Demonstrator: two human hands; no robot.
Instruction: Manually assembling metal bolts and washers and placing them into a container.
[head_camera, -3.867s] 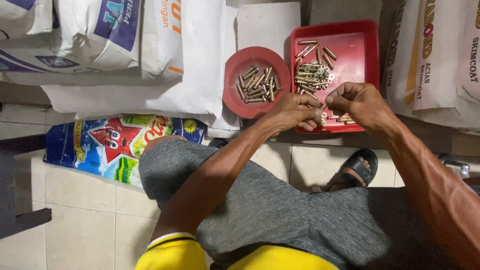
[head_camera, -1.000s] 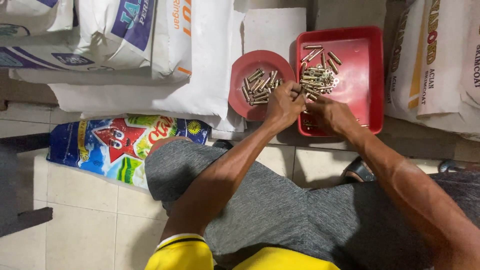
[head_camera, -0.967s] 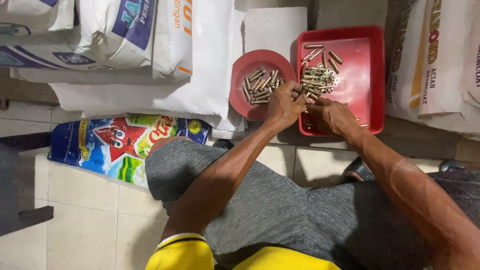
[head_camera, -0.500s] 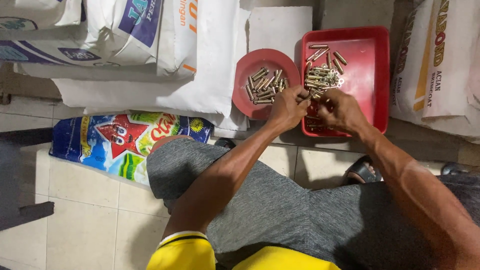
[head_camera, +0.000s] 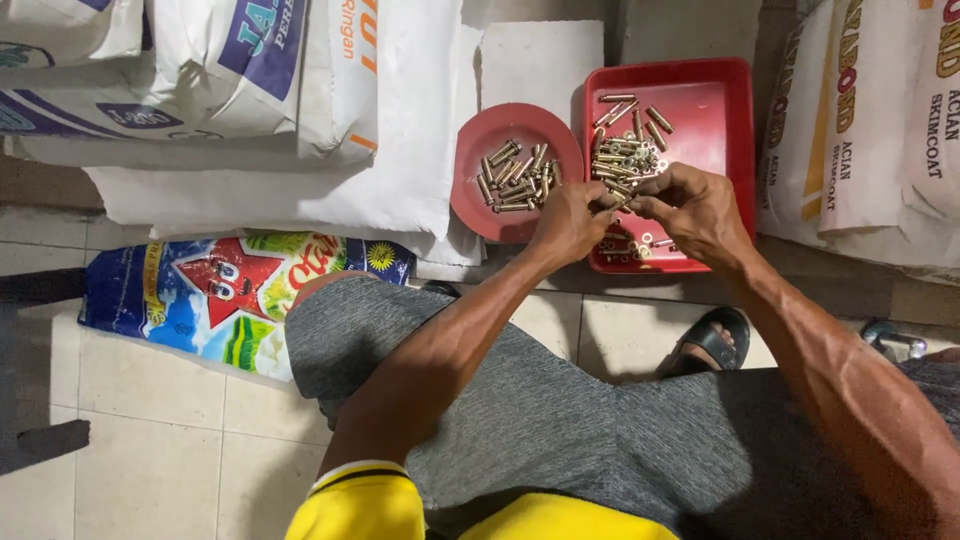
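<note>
Brass bolts are lying in the red tray; the left hand and right hand, apart a second ago, are now meeting, both pinching one small bolt over the tray

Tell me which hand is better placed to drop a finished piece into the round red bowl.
Left. The left hand sits right beside the round red bowl; the right hand is over the red rectangular tray.
</note>
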